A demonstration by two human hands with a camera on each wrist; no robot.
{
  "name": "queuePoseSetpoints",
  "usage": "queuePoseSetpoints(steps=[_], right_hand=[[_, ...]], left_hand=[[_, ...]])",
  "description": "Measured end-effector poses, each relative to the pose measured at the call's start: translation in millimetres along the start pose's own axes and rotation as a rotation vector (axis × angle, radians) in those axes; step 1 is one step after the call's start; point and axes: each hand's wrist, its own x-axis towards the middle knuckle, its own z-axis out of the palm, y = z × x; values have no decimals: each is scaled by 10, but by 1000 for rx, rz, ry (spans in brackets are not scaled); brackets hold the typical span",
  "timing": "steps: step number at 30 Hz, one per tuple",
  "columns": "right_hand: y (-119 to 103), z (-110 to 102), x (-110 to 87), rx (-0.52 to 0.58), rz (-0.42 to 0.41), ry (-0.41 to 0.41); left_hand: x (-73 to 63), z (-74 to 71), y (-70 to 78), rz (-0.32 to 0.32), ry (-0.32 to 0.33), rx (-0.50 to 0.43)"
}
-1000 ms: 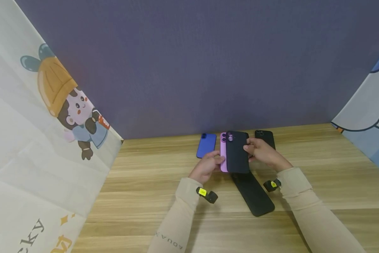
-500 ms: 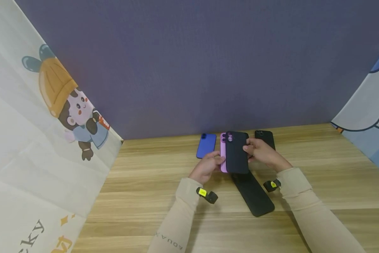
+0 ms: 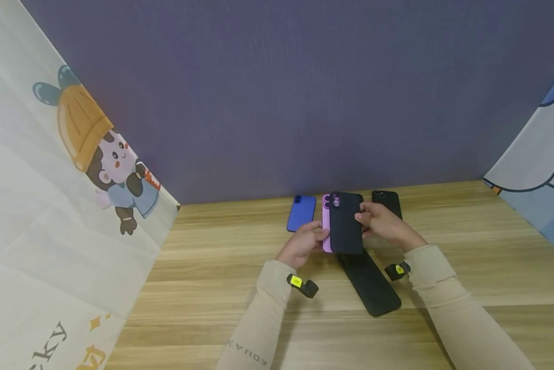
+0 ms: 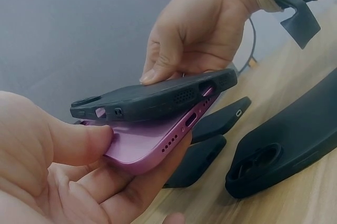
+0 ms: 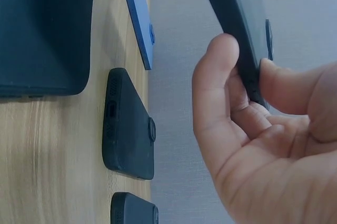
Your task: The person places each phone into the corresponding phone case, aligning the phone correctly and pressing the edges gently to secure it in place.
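Observation:
My left hand (image 3: pixel 301 242) pinches a pink phone (image 4: pixel 142 142) along its left edge, thumb over the back and fingers beneath. With thumb and fingers, my right hand (image 3: pixel 384 224) holds a black phone case (image 3: pixel 346 226) by its right edge. The case overlaps the phone's back and is shifted right, so a pink strip and lenses show at the left. In the left wrist view the case tilts over the phone, its bottom cutouts above the phone's port end. Below both, a larger black phone case (image 3: pixel 373 288) lies slanted on the table.
A blue phone (image 3: pixel 301 213) lies at the back, left of the held phone. A black phone (image 3: pixel 387 200) lies behind my right hand; the right wrist view has two black phones, one nearer (image 5: pixel 129 129). A dark wall (image 3: pixel 277 103) borders the wooden table (image 3: pixel 212 288).
The black case has shifted very slightly left over the pink phone. Both hands keep their holds, and the things on the table have not moved.

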Motion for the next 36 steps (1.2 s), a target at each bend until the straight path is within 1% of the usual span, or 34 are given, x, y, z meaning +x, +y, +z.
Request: queuePoseSetpoints(steps=[8, 21, 36], right_hand=[[-16, -5, -14, -3, -1, -6], [-73, 37, -57, -1, 4, 5], [10, -62, -58, 27, 5, -12]], left_hand=[[-24, -5, 10, -2, -10, -10], [-88, -7, 40, 13, -37, -12], [14, 95, -10, 22, -37, 0]])
